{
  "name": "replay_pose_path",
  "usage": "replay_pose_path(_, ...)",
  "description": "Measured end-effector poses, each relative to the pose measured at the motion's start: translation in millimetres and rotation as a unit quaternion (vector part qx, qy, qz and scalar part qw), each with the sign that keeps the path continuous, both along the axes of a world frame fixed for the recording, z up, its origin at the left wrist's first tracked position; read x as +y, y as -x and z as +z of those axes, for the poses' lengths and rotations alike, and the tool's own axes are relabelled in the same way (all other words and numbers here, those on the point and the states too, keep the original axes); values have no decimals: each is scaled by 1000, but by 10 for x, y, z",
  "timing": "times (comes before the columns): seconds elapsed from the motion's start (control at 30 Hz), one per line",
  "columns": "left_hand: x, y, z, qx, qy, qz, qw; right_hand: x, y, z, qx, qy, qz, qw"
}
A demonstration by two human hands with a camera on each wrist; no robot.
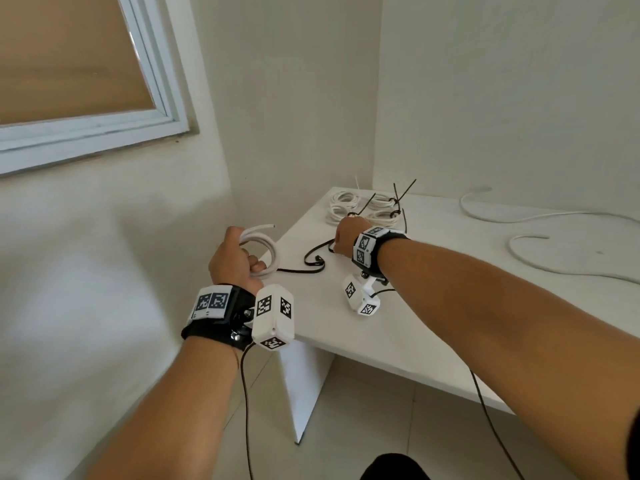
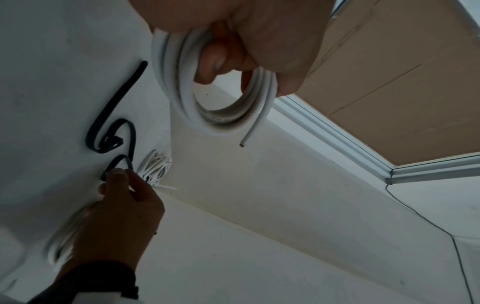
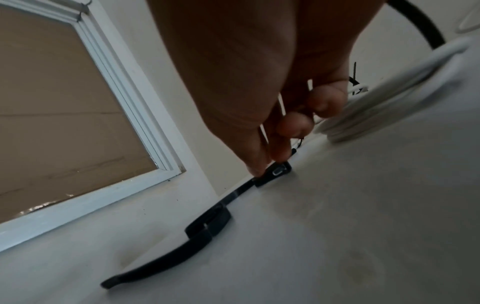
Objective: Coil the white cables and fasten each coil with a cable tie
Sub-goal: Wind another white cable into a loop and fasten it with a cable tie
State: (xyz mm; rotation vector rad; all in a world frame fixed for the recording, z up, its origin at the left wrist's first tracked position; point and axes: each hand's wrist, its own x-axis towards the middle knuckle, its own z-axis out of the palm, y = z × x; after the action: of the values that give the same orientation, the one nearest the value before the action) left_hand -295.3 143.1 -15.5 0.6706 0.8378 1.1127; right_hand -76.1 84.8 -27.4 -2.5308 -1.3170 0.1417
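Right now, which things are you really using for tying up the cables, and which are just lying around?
In use:
- white coil, gripped by the left hand
- black cable tie, pinched by the right hand

Just lying about:
- tied coils at the table's far corner
- loose white cables
- window

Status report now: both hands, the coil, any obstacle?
Left hand grips coil, untied. Right hand pinches black tie on table. Nothing in the way.
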Motion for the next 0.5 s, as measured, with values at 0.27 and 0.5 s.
replay_pose_path(0.27,-23,8,-10,2,8,-4,1000,-73,-31,35,9,9,6,1000)
replay_pose_path(0.5,-291,-314,6,7,-10,-53,999,-748,-61,390,143,-62,25,988)
